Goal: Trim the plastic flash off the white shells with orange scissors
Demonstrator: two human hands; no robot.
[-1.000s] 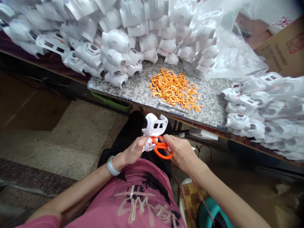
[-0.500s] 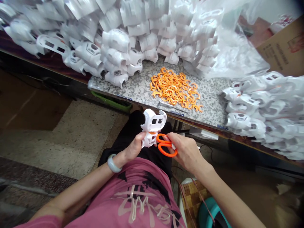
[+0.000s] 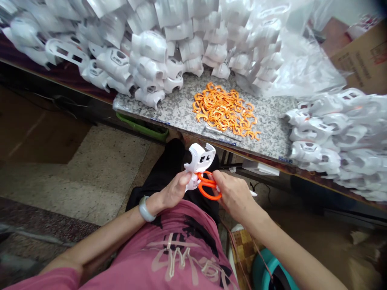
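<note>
Over my lap, my left hand (image 3: 177,187) grips a white plastic shell (image 3: 198,158) by its lower end; two square openings show in its upper part. My right hand (image 3: 232,191) is closed around orange-handled scissors (image 3: 208,196), with the handle loops turned toward the shell and touching or almost touching its lower part. A white tip sticks out past the far side of the right hand. The blades are mostly hidden in the palm. In front of the hands, a heap of small orange curved clips (image 3: 223,108) lies on the speckled tabletop (image 3: 178,108).
Stacks of white shells (image 3: 148,68) rise at the back left, and more shells (image 3: 326,137) are piled on the right. Clear plastic bags (image 3: 311,64) and a cardboard box (image 3: 363,60) stand behind. Below right are a woven basket (image 3: 243,249) and a teal bucket (image 3: 266,268).
The shell has tilted and shifted slightly right and down. The scissor handles have moved a little left, closer against its lower part.
</note>
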